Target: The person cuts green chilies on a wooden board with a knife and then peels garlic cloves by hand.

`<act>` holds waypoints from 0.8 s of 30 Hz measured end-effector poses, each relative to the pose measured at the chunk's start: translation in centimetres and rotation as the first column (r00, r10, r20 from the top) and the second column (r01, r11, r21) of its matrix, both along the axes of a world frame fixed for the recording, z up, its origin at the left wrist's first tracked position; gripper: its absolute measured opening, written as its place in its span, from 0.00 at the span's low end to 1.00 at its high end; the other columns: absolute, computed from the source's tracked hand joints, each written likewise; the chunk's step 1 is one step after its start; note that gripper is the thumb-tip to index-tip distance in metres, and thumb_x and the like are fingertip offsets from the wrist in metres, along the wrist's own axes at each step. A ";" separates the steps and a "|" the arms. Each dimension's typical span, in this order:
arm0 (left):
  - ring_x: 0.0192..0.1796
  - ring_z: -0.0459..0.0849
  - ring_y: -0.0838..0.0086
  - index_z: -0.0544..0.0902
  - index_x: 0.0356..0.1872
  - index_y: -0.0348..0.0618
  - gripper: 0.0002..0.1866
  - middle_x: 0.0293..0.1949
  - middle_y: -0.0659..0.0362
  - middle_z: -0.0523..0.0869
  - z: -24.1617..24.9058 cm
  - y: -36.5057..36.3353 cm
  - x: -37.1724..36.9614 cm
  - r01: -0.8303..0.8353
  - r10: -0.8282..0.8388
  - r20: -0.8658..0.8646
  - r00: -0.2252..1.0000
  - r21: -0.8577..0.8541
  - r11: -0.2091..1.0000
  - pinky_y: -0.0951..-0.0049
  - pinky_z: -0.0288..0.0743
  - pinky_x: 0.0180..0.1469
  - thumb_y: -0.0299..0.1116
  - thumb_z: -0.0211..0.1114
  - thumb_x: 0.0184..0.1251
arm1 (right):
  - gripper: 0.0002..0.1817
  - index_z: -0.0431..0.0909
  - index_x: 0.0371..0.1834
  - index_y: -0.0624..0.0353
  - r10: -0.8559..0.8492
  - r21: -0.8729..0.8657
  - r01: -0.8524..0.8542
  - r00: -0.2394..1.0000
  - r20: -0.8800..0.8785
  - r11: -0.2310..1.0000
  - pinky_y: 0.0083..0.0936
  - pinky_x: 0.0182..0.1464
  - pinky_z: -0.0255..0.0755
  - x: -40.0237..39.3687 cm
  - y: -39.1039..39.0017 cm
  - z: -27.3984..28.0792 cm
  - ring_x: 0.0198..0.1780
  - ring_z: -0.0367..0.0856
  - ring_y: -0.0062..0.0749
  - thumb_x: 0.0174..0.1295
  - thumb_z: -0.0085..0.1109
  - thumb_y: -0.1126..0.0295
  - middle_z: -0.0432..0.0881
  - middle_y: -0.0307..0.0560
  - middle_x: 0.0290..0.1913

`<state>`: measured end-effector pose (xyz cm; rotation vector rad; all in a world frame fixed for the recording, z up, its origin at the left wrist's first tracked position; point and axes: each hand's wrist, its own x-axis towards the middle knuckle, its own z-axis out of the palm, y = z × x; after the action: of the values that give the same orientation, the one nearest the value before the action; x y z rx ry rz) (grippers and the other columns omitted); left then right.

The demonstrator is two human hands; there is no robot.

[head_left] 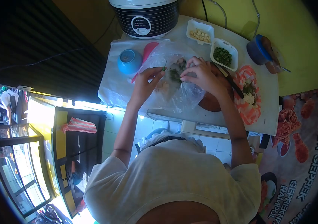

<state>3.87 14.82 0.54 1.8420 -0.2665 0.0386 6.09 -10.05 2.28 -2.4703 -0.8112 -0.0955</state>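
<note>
My left hand (148, 82) pinches a small green chili (164, 68) between thumb and fingertips, its thin stem pointing up. To its right, my right hand (200, 74) is over an opened clear plastic bag (166, 91), thumb and forefinger drawn together. Whatever those fingertips hold is too small to make out. Between the two hands, a dark green pile (174, 74) lies in the bag. Partly under my right forearm is a round brown cutting board (209, 102), with a dark-handled knife (235, 86) lying across its right side.
White foam boxes hold peeled garlic (200, 36) and chopped greens (222, 56). A striped plastic bag (251, 112) carries pale and green scraps. Around them stand a blue bowl (130, 61), a rice cooker (146, 20) and a blue-lidded tub (259, 50). The table's front edge (166, 115) is near my body.
</note>
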 end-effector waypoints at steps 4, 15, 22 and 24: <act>0.41 0.86 0.74 0.86 0.51 0.37 0.14 0.43 0.54 0.89 -0.4 -0.3 0.2 0.018 -0.019 0.032 0.999 0.040 0.999 0.74 0.78 0.47 0.33 0.66 0.71 | 0.07 0.90 0.34 0.48 -0.157 0.049 0.156 0.988 0.017 0.987 0.37 0.58 0.58 -1.3 -3.1 2.9 0.55 0.71 0.36 0.53 0.72 0.62 0.75 0.39 0.45; 0.41 0.85 0.77 0.86 0.52 0.38 0.14 0.43 0.57 0.89 0.2 -0.7 -0.4 0.004 -0.005 0.023 1.000 0.041 0.999 0.75 0.78 0.48 0.34 0.66 0.71 | 0.11 0.89 0.38 0.55 -0.429 -0.068 0.425 0.902 -0.057 0.903 0.38 0.58 0.64 -2.8 -9.9 0.4 0.51 0.75 0.41 0.52 0.73 0.67 0.78 0.44 0.43; 0.38 0.85 0.79 0.86 0.50 0.37 0.15 0.40 0.58 0.89 0.2 -0.9 -0.9 -0.012 0.012 0.011 1.000 0.033 0.999 0.77 0.77 0.42 0.34 0.68 0.69 | 0.10 0.88 0.39 0.47 -0.088 -0.053 0.090 0.995 0.037 0.995 0.40 0.58 0.61 -0.8 0.8 1.2 0.55 0.76 0.40 0.53 0.71 0.64 0.81 0.43 0.46; 0.37 0.85 0.79 0.86 0.50 0.37 0.14 0.38 0.59 0.88 0.2 -1.0 -1.3 -0.020 0.020 -0.004 1.000 0.030 0.999 0.78 0.77 0.40 0.34 0.69 0.68 | 0.09 0.88 0.38 0.48 -0.019 -0.096 0.033 0.991 0.136 0.995 0.40 0.58 0.62 0.2 2.5 -1.9 0.58 0.76 0.40 0.53 0.71 0.64 0.81 0.44 0.48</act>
<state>2.62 13.85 0.79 1.8743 -0.2462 0.0448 6.31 -7.53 0.36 -2.5899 -0.8587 -0.2395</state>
